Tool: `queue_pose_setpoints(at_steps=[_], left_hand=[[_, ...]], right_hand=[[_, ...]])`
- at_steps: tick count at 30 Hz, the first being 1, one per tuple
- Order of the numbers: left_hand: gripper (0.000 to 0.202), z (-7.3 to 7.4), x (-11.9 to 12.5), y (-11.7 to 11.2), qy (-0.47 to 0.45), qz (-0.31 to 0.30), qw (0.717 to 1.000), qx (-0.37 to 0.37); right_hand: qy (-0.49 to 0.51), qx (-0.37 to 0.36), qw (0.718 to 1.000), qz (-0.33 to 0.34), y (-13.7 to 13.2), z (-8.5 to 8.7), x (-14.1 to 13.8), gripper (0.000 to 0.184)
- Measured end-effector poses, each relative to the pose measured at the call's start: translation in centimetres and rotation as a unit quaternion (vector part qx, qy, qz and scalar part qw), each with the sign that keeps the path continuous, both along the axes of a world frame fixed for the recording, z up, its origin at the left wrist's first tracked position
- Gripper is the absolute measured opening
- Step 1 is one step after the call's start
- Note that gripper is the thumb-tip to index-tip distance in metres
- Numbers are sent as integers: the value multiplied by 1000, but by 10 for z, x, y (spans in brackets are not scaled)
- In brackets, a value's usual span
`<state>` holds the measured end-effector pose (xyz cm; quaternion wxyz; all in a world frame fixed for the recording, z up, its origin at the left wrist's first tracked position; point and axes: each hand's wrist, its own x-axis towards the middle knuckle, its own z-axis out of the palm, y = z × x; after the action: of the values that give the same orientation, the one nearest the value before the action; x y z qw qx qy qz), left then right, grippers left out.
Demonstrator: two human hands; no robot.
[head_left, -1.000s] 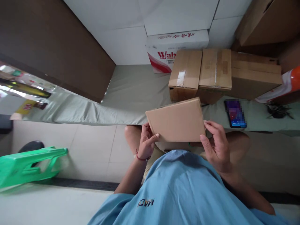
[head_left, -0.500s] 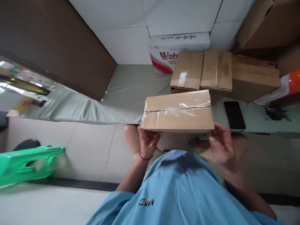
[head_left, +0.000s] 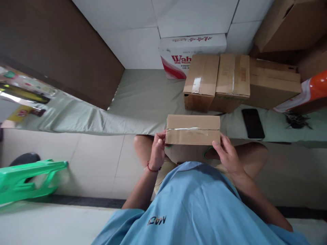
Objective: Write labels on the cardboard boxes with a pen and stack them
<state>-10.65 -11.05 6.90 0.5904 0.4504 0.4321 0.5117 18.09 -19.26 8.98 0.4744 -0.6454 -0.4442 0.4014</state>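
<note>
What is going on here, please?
A seated person in a blue shirt holds a small cardboard box above the lap, with the left hand at one end and the right hand at the other. The box's taped seam faces the camera. Beyond it, more taped cartons stand on a grey-green mat, and a dark phone lies beside them.

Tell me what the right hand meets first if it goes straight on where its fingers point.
The taped cardboard box the right hand grips; past it, probably the brown cartons, depth unclear.
</note>
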Motion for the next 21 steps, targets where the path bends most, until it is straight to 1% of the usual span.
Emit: queue_pose_setpoints(at_steps=[2, 4, 7, 9, 11, 13, 14, 16, 17, 19, 20, 21], left_hand=[[49, 1, -2, 2, 16, 17, 1000, -10], [47, 2, -5, 5, 17, 30, 999, -11], [44, 2, -12, 9, -36, 43, 997, -47], [42, 1, -17, 11, -78, 44, 993, -74], [43, 0, -21, 11, -105, 43, 990, -80], [48, -1, -23, 8, -107, 43, 991, -64], [51, -1, -23, 7, -99, 43, 993, -54], [55, -2, -22, 4, -77, 43, 996, -32], [54, -2, -20, 2, -68, 40, 997, -20], [50, -1, -16, 0, -58, 25, 998, 15], [48, -1, -14, 0, -53, 11, 998, 40], [46, 0, -12, 0, -46, -8, 997, 67]], right_hand=[[-62, 22, 998, 18, 1, 4, -4, 58], [-131, 61, 989, 38, 1, 8, -10, 62], [-212, 131, 967, 60, -1, 16, -22, 71], [-236, 173, 954, 71, -3, 20, -28, 77], [-235, 194, 949, 76, -4, 23, -32, 79], [-195, 187, 960, 76, -4, 24, -31, 75], [-154, 176, 970, 72, -3, 23, -29, 71], [-31, 144, 988, 52, -2, 19, -22, 62], [42, 126, 991, 32, -1, 17, -18, 55], [186, 87, 978, -23, 1, 14, -10, 40], [245, 62, 966, -50, 2, 13, -6, 36], [290, 34, 954, -73, 2, 13, -2, 35]])
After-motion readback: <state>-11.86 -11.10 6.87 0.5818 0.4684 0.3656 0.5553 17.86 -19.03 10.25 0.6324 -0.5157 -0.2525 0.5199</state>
